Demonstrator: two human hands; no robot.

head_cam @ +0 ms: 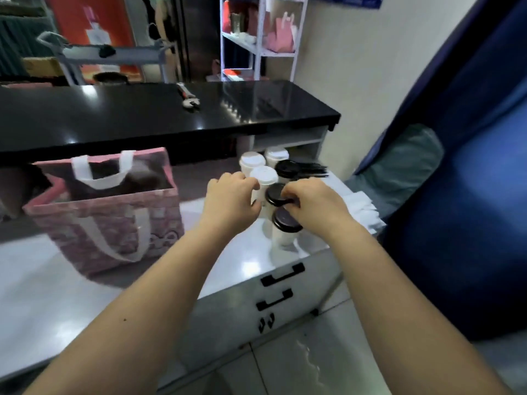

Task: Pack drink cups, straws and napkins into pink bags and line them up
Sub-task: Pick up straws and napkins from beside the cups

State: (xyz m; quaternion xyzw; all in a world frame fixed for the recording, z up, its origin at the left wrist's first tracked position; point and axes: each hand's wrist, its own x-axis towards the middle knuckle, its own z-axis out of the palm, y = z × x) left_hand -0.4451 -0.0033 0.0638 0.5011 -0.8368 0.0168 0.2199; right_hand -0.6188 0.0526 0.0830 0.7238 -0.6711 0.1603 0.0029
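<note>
A pink bag (114, 218) with white handles stands open on the white counter (42, 295), left of my hands. A cluster of white cups stands at the counter's right end, some with white lids (263, 175), some with black lids (285, 220). My left hand (231, 195) curls around the side of a white-lidded cup. My right hand (310, 201) pinches the rim of a black-lidded cup (273, 193) in the middle of the cluster. Black straws (310, 169) lie behind the cups. White napkins (362, 206) are stacked at the right.
A raised black countertop (142, 115) with a wrench (188, 99) runs behind the work surface. Drawers with black handles (282, 275) sit below the counter's right end. A white shelf (259, 38) holds pink bags at the back. A blue curtain (470, 166) hangs at the right.
</note>
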